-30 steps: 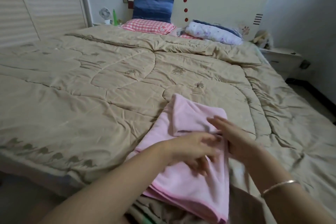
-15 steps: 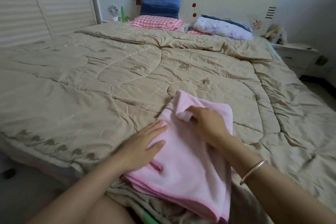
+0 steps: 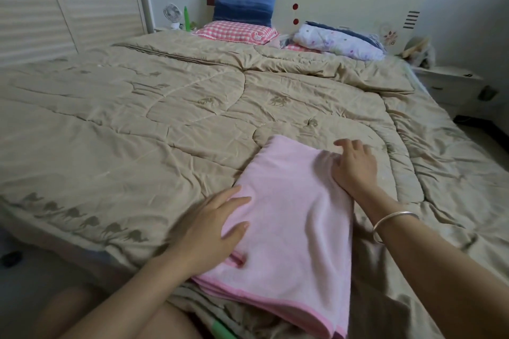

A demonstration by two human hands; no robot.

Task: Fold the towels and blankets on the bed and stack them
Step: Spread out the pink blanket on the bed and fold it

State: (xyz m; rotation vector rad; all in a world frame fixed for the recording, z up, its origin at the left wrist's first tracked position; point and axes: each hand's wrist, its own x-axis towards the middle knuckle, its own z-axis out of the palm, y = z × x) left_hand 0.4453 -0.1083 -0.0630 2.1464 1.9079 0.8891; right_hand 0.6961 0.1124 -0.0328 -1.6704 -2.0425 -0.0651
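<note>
A pink towel [image 3: 289,223] lies folded in several layers on the tan quilt [image 3: 165,132] near the bed's front edge, its near end hanging over the edge. My left hand [image 3: 212,226] rests flat on the towel's left side, fingers straight. At the towel's far right corner my right hand [image 3: 355,165] lies flat on the fabric with fingers spread. A silver bangle [image 3: 391,221] sits on my right wrist.
Against the headboard lean a blue pillow [image 3: 245,7], a pink checked pillow [image 3: 237,31] and a rolled floral blanket [image 3: 338,41]. A nightstand [image 3: 451,82] stands at the right, a small fan [image 3: 172,14] at the left. Something green [image 3: 223,330] shows under the towel's near end.
My right hand let go of the towel's folded flap and slid right to its far right corner. The flap now lies flat. My left hand shifted slightly along the left edge.
</note>
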